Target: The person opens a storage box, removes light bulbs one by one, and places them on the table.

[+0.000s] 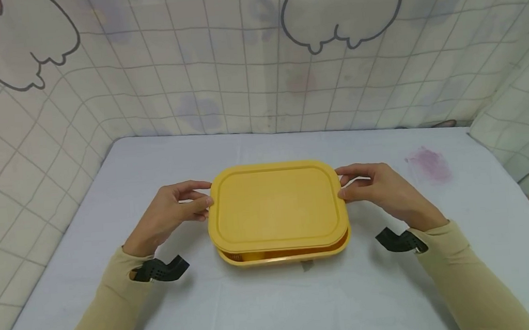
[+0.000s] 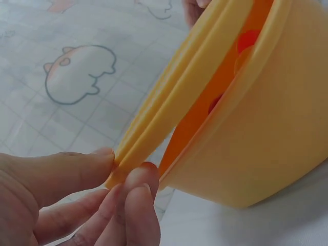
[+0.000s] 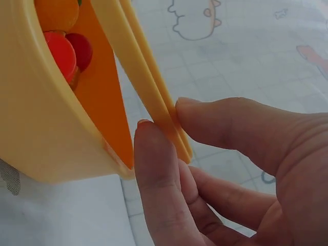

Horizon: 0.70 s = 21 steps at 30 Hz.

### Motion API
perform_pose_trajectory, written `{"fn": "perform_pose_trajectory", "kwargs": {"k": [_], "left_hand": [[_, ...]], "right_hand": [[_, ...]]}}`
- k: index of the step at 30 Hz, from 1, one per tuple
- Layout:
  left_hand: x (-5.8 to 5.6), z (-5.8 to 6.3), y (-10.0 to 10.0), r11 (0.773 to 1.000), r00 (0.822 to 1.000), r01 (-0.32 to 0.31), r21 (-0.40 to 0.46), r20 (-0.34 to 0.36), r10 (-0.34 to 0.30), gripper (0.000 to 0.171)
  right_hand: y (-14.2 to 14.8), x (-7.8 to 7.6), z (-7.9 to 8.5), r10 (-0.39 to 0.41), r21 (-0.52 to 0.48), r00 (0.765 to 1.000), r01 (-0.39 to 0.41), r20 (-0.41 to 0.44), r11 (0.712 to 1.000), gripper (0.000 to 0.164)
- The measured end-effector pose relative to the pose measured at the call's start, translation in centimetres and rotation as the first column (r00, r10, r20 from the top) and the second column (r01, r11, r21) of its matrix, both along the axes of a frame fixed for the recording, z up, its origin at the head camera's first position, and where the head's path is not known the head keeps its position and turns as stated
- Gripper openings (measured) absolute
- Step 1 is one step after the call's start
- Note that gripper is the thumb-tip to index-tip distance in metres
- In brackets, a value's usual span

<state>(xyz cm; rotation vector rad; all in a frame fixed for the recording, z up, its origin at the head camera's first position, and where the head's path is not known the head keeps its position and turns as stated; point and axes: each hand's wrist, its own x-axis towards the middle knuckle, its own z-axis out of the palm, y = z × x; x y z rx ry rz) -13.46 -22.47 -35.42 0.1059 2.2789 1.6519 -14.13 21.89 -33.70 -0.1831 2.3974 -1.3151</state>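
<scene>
The left hand pinched one short end of a yellow rectangular lid, its thumb and fingertips nearly closed, with only the thin rim between them. The right hand held the opposite end in a like pinch, thumb on one side of the edge and a fingertip on the other, the grip no wider than the rim. The lid lay over a deep yellow box, which stood on the white tablecloth midway between the hands. By both hands the lid's edge was apart from the box's rim, and a gap also showed along the near side. Through it the right wrist view caught an orange ball-like piece and a bright red rounded piece inside.
</scene>
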Motion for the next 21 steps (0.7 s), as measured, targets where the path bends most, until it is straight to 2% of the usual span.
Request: {"fn": "perform_pose_trajectory", "kwargs": {"k": [6,13,21], "left_hand": [[0.0,-0.1,0.0,0.999,0.999,-0.031,-0.012,0.011,0.031,0.053],[-0.1,-0.3,0.1,0.999,0.999,-0.051,0.014,0.014,0.051,0.053],[-0.2,0.5,0.5,0.999,0.999,-0.046,-0.003,0.010,0.046,0.053]], "right_hand": [[-0.6,-0.5,-0.6,-0.008,-0.047,1.000,0.008,0.000,0.999,0.062],[-0.5,-0.7,-0.6,-0.020,-0.030,1.000,0.020,-0.020,0.999,0.061],[-0.3,-1.1,0.0,-0.038,-0.078,0.999,0.036,-0.022,0.996,0.060]]}}
